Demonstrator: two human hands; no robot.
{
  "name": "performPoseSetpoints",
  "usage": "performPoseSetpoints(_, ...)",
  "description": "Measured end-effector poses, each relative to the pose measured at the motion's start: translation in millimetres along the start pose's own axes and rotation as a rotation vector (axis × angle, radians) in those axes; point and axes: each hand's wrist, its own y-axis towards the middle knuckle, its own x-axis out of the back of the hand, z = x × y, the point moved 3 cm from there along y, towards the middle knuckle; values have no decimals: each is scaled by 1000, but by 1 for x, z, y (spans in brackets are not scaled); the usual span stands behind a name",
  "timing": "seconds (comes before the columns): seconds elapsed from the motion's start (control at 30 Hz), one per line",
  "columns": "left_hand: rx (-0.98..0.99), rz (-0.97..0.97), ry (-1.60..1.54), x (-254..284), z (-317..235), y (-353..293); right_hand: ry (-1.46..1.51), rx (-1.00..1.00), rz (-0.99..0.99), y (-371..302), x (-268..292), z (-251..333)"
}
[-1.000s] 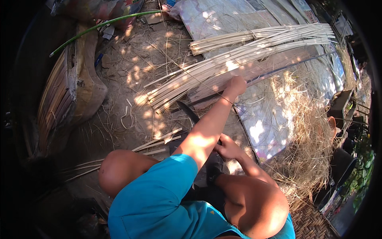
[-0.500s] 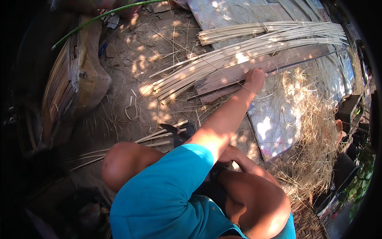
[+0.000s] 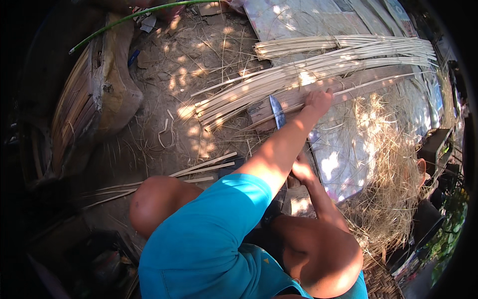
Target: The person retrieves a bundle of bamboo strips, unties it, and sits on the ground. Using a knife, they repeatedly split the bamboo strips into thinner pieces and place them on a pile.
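Observation:
My left hand [image 3: 318, 102] is closed on a long thin bamboo strip [image 3: 368, 87], pale side up. It lies along a flat wooden board [image 3: 259, 110], and its near end sticks out past the board's left end. My right hand [image 3: 302, 169] is closed, partly hidden below my left forearm, which also hides the handle of a knife [image 3: 277, 112]. The knife's blade shows beyond the forearm, over the board's left part next to the strip. Just behind the board lie several pale bamboo strips [image 3: 239, 99] in a fanned bundle.
A second strip bundle [image 3: 294, 47] lies farther back on printed sheeting [image 3: 348, 154]. Dry shavings [image 3: 383, 144] heap up at the right. More loose strips [image 3: 209, 167] lie by my left knee. At the left stands a worn wooden piece [image 3: 114, 94], with a green stalk [image 3: 134, 17] above it.
The knife has swung from near my left knee out over the board, and my right hand has moved forward. The strip in my left hand showed a dark side and now shows a pale one.

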Motion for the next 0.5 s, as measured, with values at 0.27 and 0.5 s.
performPoseSetpoints(0.27, -22, 27, -11, 31, -4, 3, 118, 291, -261, 37, 32, -7)
performPoseSetpoints(0.5, -29, 32, 48, 40, -3, 9, -723, 886, -847, 54, -120, -34)
